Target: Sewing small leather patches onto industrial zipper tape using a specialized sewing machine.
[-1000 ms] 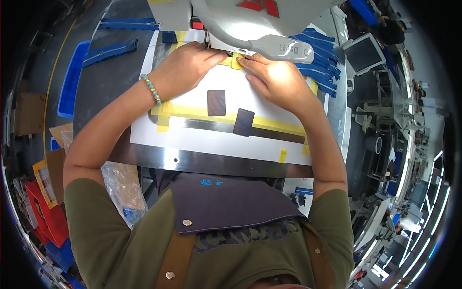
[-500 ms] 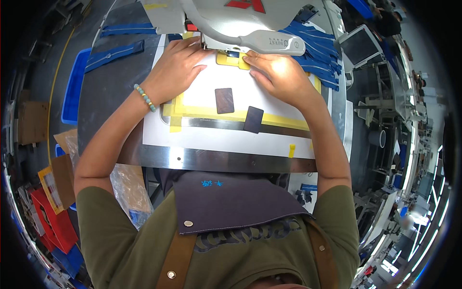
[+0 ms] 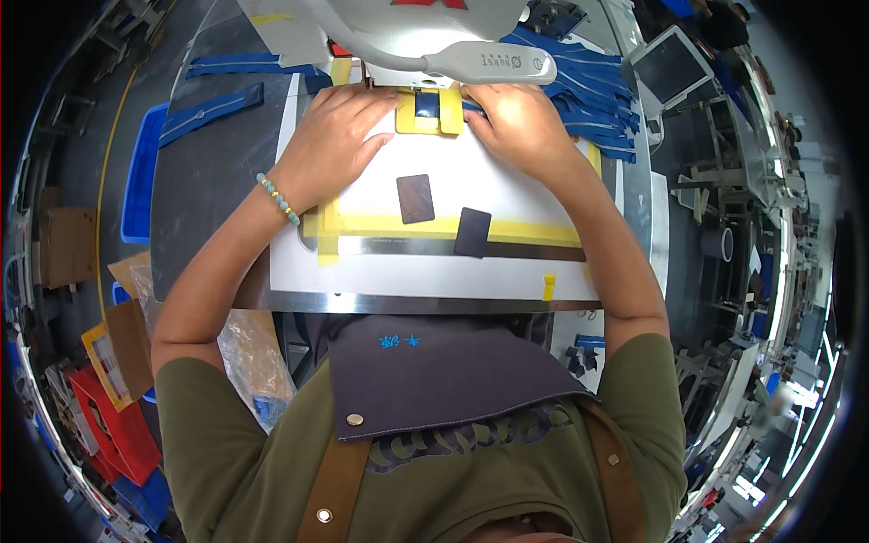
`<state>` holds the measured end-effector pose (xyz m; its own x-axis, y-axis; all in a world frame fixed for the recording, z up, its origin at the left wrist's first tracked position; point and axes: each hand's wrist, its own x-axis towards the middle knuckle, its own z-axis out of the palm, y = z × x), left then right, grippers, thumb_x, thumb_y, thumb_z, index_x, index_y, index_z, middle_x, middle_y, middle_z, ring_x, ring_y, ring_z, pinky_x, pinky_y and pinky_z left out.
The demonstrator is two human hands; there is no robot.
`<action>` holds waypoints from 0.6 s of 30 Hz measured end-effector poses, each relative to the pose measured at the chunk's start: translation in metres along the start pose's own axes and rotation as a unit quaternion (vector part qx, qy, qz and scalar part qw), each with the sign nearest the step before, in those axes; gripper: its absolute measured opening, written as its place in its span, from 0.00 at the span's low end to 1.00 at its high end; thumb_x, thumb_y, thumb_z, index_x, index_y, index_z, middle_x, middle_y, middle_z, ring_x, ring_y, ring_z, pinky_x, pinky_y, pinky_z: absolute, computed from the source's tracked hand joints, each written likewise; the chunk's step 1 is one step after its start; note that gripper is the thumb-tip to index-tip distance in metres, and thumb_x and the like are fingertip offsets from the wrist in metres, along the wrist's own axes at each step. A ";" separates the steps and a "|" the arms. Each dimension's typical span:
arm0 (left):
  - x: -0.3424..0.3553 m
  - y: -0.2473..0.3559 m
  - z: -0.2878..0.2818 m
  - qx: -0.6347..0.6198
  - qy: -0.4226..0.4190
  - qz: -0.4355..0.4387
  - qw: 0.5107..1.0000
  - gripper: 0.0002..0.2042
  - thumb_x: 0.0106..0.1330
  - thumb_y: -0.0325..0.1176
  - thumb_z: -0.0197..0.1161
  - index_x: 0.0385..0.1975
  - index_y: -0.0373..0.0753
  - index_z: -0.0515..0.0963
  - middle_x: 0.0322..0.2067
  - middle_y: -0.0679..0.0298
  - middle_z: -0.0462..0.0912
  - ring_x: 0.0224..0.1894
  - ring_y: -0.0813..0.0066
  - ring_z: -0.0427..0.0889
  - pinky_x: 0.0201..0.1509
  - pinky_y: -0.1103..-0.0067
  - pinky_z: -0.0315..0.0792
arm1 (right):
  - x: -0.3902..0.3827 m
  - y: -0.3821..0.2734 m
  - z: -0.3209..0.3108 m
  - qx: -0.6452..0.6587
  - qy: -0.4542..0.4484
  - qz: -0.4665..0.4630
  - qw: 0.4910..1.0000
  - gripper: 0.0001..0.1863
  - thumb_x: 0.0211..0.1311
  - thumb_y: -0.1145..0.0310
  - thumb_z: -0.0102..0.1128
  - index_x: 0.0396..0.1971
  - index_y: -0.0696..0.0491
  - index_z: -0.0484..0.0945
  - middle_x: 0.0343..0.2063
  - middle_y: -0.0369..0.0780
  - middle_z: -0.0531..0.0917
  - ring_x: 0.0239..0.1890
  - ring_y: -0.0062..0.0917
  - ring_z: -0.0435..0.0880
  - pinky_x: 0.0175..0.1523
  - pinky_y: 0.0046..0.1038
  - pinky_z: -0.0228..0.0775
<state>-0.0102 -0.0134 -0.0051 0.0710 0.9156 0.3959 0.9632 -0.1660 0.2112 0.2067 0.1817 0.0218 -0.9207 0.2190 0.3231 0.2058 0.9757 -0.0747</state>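
A yellow rectangular frame (image 3: 406, 119) lies on the white sheet below the sewing machine head (image 3: 407, 45). In its window shows a dark blue piece of fabric (image 3: 426, 106). My left hand (image 3: 339, 136) lies palm down at the frame's left side, fingers stretched toward it and thumb apart. On the other side, my right hand (image 3: 523, 127) has a narrow dark blue strip (image 3: 472, 107) between thumb and forefinger, beside the frame's right edge. Two small dark rectangular pieces, one brownish (image 3: 415, 199) and one darker (image 3: 473, 233), lie nearer to me.
A grey lamp (image 3: 489, 63) on a bent neck hangs just above my right fingers. Blue zipper strips (image 3: 579, 90) are piled at the right, and more strips (image 3: 213, 114) lie at the left. The steel table edge (image 3: 434, 305) runs before me; a blue bin (image 3: 143, 176) stands left.
The yellow frame now shows more fully out from under the machine head, with more blue fabric visible. My right fingers have moved off its edge and pinch a blue strip. The view has shifted slightly.
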 end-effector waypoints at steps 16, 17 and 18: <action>0.007 0.039 -0.020 -0.394 0.031 -0.196 0.898 0.15 0.80 0.35 0.57 0.52 0.31 0.85 0.29 0.64 0.85 0.28 0.81 0.83 0.34 0.84 0.76 | -0.025 -0.094 -0.076 0.158 -0.088 -0.132 0.975 0.07 0.65 0.68 0.66 0.29 0.52 0.77 0.16 0.39 0.79 0.24 0.34 0.84 0.33 0.35 0.73; 0.007 0.035 -0.026 -0.438 -0.024 -0.223 0.870 0.18 0.83 0.38 0.53 0.52 0.30 0.85 0.31 0.65 0.86 0.29 0.82 0.83 0.36 0.83 0.77 | -0.027 -0.093 -0.071 0.121 -0.065 -0.153 0.979 0.08 0.64 0.68 0.66 0.28 0.51 0.77 0.16 0.37 0.77 0.24 0.30 0.82 0.33 0.33 0.71; 0.004 0.032 -0.023 -0.437 -0.028 -0.224 0.871 0.18 0.83 0.38 0.53 0.52 0.30 0.85 0.31 0.65 0.86 0.29 0.82 0.83 0.36 0.83 0.77 | -0.028 -0.095 -0.065 0.084 -0.041 -0.175 0.980 0.08 0.64 0.68 0.67 0.27 0.50 0.77 0.16 0.34 0.76 0.25 0.27 0.81 0.33 0.30 0.70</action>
<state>0.0146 -0.0236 0.0238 -0.2254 0.9725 0.0592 0.3339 0.0200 0.9424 0.2344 0.0834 0.0811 -0.9502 -0.1358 0.2805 -0.1774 0.9757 -0.1288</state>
